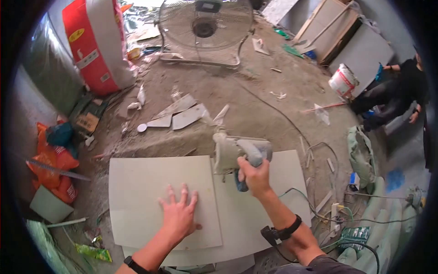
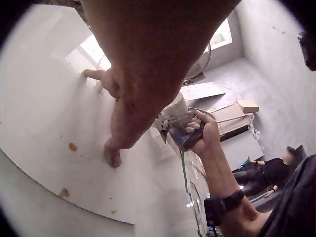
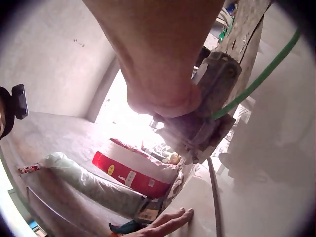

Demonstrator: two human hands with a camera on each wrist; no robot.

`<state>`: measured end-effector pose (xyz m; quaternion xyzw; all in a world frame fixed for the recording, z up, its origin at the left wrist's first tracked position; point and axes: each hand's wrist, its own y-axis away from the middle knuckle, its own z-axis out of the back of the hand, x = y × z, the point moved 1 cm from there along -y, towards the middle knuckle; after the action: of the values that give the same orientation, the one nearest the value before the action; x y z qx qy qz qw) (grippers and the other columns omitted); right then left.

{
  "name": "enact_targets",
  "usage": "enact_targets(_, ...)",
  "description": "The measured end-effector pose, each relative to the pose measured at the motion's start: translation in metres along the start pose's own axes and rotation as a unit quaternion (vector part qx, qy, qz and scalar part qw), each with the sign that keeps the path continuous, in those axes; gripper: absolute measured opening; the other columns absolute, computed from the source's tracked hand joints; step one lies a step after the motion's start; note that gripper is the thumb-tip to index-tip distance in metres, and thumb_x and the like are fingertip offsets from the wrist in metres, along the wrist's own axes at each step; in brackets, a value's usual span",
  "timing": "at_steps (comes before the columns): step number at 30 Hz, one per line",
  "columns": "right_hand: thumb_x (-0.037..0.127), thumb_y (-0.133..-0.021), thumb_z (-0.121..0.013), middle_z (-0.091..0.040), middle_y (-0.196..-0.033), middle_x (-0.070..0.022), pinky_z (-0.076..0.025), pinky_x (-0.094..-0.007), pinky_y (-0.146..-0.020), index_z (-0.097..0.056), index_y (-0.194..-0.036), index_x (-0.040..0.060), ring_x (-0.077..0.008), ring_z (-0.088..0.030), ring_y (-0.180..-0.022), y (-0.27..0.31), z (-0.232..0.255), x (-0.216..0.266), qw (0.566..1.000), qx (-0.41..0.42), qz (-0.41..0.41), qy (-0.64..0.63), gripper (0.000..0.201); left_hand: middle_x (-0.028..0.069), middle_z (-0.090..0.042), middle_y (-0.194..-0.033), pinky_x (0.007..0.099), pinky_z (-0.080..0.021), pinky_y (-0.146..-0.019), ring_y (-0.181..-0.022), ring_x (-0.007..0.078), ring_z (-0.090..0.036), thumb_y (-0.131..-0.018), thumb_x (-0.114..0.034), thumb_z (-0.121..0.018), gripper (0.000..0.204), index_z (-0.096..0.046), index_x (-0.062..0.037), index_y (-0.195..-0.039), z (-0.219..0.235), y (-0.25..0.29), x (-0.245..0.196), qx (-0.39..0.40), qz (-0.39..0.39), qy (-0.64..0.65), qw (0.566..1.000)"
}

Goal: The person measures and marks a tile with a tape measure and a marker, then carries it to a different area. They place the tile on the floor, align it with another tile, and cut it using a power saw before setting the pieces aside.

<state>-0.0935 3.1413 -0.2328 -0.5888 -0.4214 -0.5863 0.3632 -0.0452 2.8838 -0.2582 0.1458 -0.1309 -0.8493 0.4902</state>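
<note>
My right hand [image 1: 254, 176] grips the handle of a dusty handheld power saw [image 1: 228, 153] with a green cord [image 3: 266, 74]. The saw stands at the far edge of a large pale tile [image 1: 260, 210], just right of a second tile's edge. That second tile [image 1: 146, 196] lies on top, to the left. My left hand [image 1: 179, 217] rests on it, fingers spread and straight, thumb out toward the right. In the left wrist view, brown spots [image 2: 72, 146] mark the tile surface. The saw's blade is hidden.
Broken tile pieces [image 1: 187, 116] lie on the dusty floor beyond. Farther back are a large fan [image 1: 205, 27] and a red-and-white sack [image 1: 93, 45]. Orange bags [image 1: 57, 162] sit at left. A person [image 1: 401, 86] is at right, near a white bucket [image 1: 343, 81]. Cables run along the right.
</note>
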Motion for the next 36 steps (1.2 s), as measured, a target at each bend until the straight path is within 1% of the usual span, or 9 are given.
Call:
enact_targets(4,0.007,-0.097,-0.073,-0.059,-0.065,0.0001,-0.042,-0.0282,-0.047,-0.065,-0.088,0.0035,-0.0093,-0.053,-0.049,-0.003,0.005,-0.006,1.000,0.018,-0.002,-0.021,0.013,0.0208,-0.026,-0.171,0.0827,-0.038,-0.105,-0.152,0.0609,-0.022,-0.069,-0.060,-0.091,0.115,-0.038,-0.0207,-0.163,0.007,0.001,-0.003,0.019,0.010,-0.002,1.000)
enact_targets(11,0.006,-0.097,-0.072,-0.059,-0.065,-0.0003,-0.043,-0.0290,-0.047,-0.064,-0.092,0.0024,-0.0100,-0.053,-0.049,-0.002,-0.001,-0.008,0.999,0.019,0.000,-0.028,0.010,0.0200,-0.025,-0.171,0.0835,-0.037,-0.105,-0.152,0.0612,-0.022,-0.069,-0.060,-0.090,0.115,-0.039,-0.0208,-0.164,0.005,0.001,-0.003,0.009,0.005,-0.001,1.000)
enact_targets(24,0.006,-0.096,-0.072,-0.060,-0.071,-0.0011,-0.044,-0.0291,-0.047,-0.064,-0.095,0.0014,-0.0104,-0.054,-0.050,-0.004,-0.002,-0.013,0.999,0.034,0.000,-0.016,0.009,0.0188,-0.023,-0.173,0.0838,-0.035,-0.106,-0.153,0.0613,-0.019,-0.071,-0.062,-0.089,0.114,-0.037,-0.0231,-0.165,0.003,0.001,-0.002,0.020,0.008,-0.002,1.000)
enact_targets(36,0.006,-0.097,-0.072,-0.061,-0.071,-0.0012,-0.044,-0.0287,-0.047,-0.064,-0.095,0.0011,-0.0105,-0.054,-0.050,-0.005,-0.004,-0.015,0.999,0.033,-0.003,-0.018,0.010,0.0189,-0.024,-0.173,0.0839,-0.035,-0.107,-0.153,0.0612,-0.019,-0.071,-0.062,-0.089,0.117,-0.035,-0.0221,-0.166,0.004,-0.001,-0.003,0.027,0.009,0.001,1.000)
